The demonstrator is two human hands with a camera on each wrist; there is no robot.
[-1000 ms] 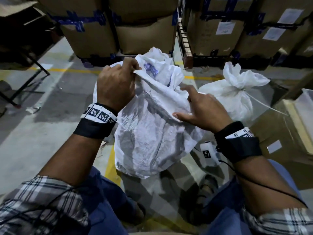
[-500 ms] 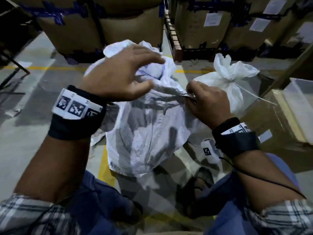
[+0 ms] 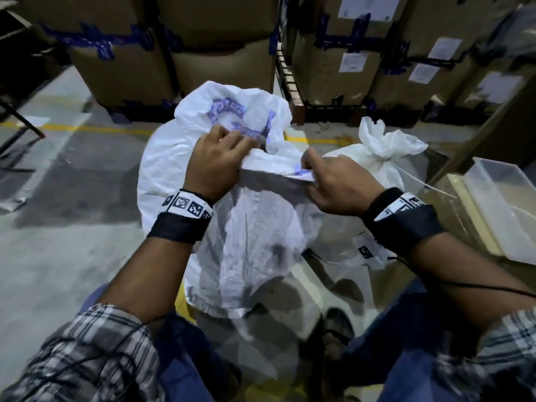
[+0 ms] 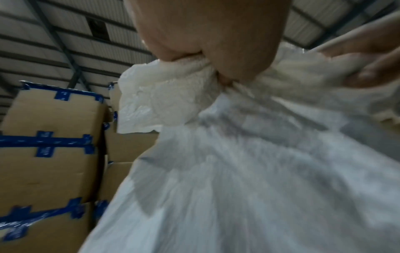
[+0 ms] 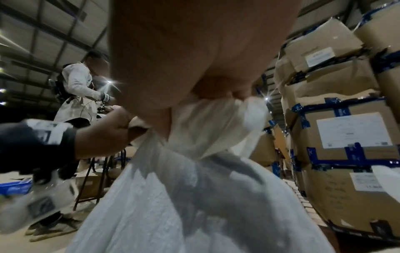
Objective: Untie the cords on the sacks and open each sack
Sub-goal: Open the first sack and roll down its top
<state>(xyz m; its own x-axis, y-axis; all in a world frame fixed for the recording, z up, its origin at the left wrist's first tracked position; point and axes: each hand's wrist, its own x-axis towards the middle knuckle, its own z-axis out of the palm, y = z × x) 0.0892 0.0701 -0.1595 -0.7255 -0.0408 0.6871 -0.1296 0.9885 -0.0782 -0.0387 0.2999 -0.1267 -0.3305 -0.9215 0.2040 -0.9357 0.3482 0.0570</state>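
A white woven sack with blue print stands on the floor in front of me, its mouth spread open at the top. My left hand grips the near rim of the mouth on the left; its fingers curl round bunched cloth. My right hand pinches the same rim on the right. The rim is stretched taut between the two hands. A second white sack stands behind on the right, its neck still tied, with a thin cord trailing off to the right.
Stacked cardboard boxes with blue tape line the back, on pallets. A clear plastic bin sits on a carton at the right. A folding table leg stands at the left. Another person works further off. My knees are below the sack.
My left hand, lifted and spread above the sack half a second ago, has come down and gripped the rim. The sack's mouth is now pulled wider, the far flap standing up.
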